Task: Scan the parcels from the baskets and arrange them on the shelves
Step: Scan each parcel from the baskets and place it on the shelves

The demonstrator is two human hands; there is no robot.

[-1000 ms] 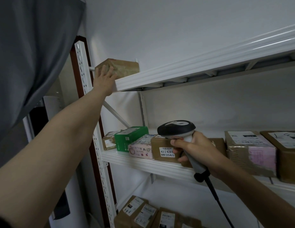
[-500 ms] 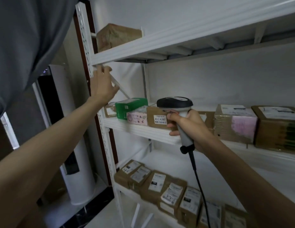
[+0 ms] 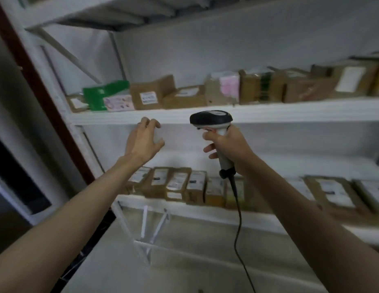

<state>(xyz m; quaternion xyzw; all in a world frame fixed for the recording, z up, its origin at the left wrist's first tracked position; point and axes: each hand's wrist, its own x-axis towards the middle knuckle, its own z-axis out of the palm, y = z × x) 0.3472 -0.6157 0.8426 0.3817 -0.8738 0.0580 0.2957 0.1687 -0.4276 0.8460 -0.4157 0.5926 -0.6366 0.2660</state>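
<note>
Both arms reach out toward the shelves. The left hand (image 3: 143, 142) is raised with its fingers loosely spread and holding nothing, fingertips just at the front edge of the middle shelf (image 3: 290, 113). The right hand (image 3: 228, 149) grips the scanner (image 3: 211, 120) upright by its handle, cable hanging down. Parcels (image 3: 152, 95) line that shelf, more stand along the lower shelf (image 3: 205, 214).

L hand (image 3: 144, 142) open, R hand (image 3: 227, 148) gripping.
</note>
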